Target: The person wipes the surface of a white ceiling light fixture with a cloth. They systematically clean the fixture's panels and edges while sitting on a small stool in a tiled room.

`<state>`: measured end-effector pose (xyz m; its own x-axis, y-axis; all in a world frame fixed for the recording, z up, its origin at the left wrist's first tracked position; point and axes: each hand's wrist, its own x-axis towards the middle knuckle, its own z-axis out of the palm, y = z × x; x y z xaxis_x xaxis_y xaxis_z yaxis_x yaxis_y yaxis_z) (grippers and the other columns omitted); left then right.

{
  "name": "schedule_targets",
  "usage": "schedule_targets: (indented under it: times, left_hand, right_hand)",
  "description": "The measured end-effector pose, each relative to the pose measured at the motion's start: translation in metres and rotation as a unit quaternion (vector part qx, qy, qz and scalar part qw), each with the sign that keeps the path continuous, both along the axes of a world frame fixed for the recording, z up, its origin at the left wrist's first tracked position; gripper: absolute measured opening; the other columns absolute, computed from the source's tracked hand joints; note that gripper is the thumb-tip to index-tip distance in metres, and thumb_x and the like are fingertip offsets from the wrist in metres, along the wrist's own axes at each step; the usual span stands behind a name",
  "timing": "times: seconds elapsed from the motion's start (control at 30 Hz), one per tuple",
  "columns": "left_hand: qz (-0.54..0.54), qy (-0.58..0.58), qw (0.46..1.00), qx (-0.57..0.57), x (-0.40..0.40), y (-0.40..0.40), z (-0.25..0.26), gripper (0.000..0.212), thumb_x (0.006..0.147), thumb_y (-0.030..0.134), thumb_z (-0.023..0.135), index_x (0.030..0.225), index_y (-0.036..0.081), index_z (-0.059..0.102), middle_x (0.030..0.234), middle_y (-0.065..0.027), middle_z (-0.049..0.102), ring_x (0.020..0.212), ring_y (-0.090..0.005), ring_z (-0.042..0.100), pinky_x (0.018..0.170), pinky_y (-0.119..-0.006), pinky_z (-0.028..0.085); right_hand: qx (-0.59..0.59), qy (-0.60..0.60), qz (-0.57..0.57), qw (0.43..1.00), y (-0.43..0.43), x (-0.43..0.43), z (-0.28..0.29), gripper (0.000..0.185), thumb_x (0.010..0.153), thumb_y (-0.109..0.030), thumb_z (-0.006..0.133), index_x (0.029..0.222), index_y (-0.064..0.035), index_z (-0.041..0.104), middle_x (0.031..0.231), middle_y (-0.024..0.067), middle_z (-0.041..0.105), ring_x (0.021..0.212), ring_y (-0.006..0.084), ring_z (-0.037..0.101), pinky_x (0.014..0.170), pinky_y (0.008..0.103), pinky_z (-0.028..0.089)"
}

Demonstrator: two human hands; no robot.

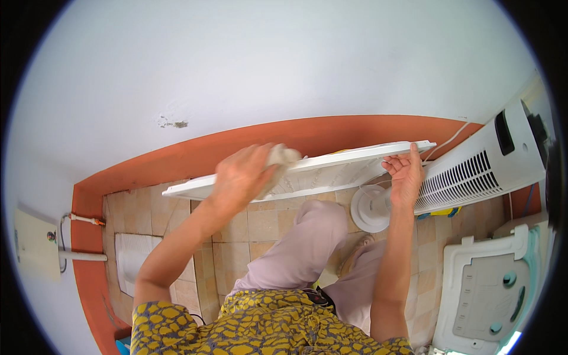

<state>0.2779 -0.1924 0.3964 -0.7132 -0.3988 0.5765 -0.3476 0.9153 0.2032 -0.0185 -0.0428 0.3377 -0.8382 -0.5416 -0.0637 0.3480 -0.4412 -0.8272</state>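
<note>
A long white panel with a raised rim (364, 155) is held tilted across the view in front of the orange wall band. My left hand (239, 175) grips a pale, crumpled cloth (282, 159) against the panel's upper edge, left of its middle. At the right end, my right hand (404, 177) holds the panel, thumb over the upper edge and other fingers curled at its near face. That face shows rows of small raised marks, too blurred to name. My left hand and the cloth hide part of the panel.
A white tower fan (461, 177) stands close by my right hand, its round base (368, 208) on the tiled floor (266, 222). At lower right is a white-and-teal plastic unit (488, 293). A white ridged mat-like object (135, 257) and wall pipe (84, 256) lie left.
</note>
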Motion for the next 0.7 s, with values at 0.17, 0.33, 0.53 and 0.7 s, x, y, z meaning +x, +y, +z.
schedule_targets:
  times: [0.17, 0.33, 0.53, 0.7]
  left_hand:
    - [0.070, -0.027, 0.996, 0.049, 0.055, -0.008, 0.008, 0.028, 0.082, 0.010, 0.072, 0.108, 0.005, 0.063, 0.082, -0.0124, 0.066, 0.068, -0.0288, 0.065, 0.058, -0.038, 0.052]
    - [0.074, -0.009, 0.996, 0.055, 0.028, 0.007, 0.005, 0.027, 0.083, 0.009, 0.072, 0.108, 0.005, 0.063, 0.081, -0.0125, 0.066, 0.068, -0.0294, 0.065, 0.058, -0.038, 0.051]
    - [0.050, -0.002, 0.994, 0.092, -0.013, 0.015, 0.004, 0.019, 0.086, 0.014, 0.070, 0.100, 0.004, 0.062, 0.075, -0.0130, 0.064, 0.066, -0.0308, 0.063, 0.055, -0.039, 0.049]
    - [0.075, -0.074, 0.981, 0.164, -0.017, 0.002, 0.014, 0.017, 0.090, 0.018, 0.067, 0.092, 0.003, 0.059, 0.071, -0.0155, 0.062, 0.064, -0.0322, 0.061, 0.054, -0.039, 0.047]
  right_hand:
    - [0.003, -0.003, -0.007, 1.000, 0.002, 0.001, -0.001, 0.037, 0.093, -0.035, 0.065, 0.079, -0.0015, 0.061, 0.075, 0.0147, 0.068, 0.065, 0.0245, 0.069, 0.060, 0.0364, 0.058]
    - [-0.009, -0.019, -0.013, 1.000, -0.003, 0.003, 0.001, 0.035, 0.093, -0.034, 0.064, 0.086, -0.0003, 0.061, 0.077, 0.0141, 0.068, 0.067, 0.0237, 0.069, 0.061, 0.0362, 0.059]
    - [-0.016, -0.011, -0.002, 1.000, 0.000, 0.003, 0.001, 0.034, 0.094, -0.032, 0.064, 0.091, 0.0015, 0.060, 0.080, 0.0138, 0.067, 0.069, 0.0240, 0.068, 0.062, 0.0375, 0.060]
    - [-0.015, -0.014, 0.006, 1.000, 0.004, 0.004, 0.002, 0.033, 0.093, -0.032, 0.065, 0.084, -0.0002, 0.059, 0.079, 0.0138, 0.066, 0.069, 0.0238, 0.068, 0.062, 0.0379, 0.061]
